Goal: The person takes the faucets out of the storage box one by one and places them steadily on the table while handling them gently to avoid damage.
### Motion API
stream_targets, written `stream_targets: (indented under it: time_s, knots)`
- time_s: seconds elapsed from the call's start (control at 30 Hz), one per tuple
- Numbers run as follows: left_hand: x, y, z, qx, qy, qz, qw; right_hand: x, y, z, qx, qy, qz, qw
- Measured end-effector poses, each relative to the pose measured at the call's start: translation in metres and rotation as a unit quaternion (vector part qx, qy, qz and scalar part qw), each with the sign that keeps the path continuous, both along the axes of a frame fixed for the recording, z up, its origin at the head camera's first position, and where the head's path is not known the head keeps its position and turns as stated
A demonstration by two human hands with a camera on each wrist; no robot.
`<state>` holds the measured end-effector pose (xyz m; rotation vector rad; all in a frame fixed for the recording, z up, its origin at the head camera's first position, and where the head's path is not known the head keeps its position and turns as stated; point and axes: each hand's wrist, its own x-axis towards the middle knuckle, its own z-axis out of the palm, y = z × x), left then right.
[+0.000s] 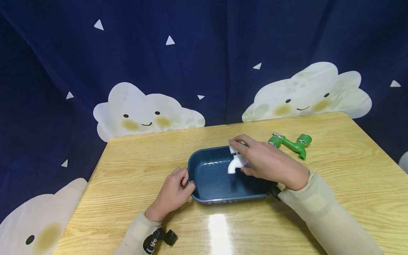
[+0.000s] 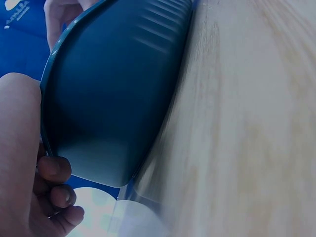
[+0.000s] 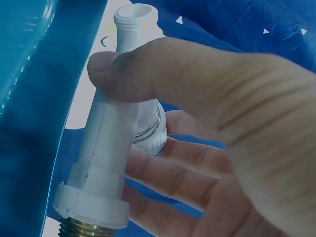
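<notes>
A white tap (image 1: 236,163) hangs over the dark blue plastic basin (image 1: 210,186), its spout pointing down in the head view. My right hand (image 1: 267,161) grips this tap, fingers at its handle and thumb across its body. In the right wrist view the tap's white body (image 3: 101,133) ends in a brass thread (image 3: 86,228), and its ribbed handle (image 3: 154,138) shows behind the thumb. At the basin's left end my left hand (image 1: 173,191) holds the rim with curled fingers. From the left wrist, the fingers (image 2: 54,169) wrap around the edge of the basin's outer wall (image 2: 113,98).
A green tap (image 1: 294,144) with silver bands lies on the wooden table (image 1: 140,170) behind and right of the basin, close to my right hand. Along the table's back edge hangs a dark blue curtain (image 1: 204,63) printed with smiling clouds.
</notes>
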<state>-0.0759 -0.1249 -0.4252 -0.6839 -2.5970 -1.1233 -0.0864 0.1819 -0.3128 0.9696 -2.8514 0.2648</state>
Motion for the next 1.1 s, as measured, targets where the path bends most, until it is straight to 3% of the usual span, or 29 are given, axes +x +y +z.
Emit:
stream_targets:
  time_s: [1.1]
  knots:
    - [0.0005,0.0003,0.0005,-0.004,-0.002,0.007,1.0000,-0.0058,0.0090,0.0006,-0.022,-0.023,-0.007,0.9995]
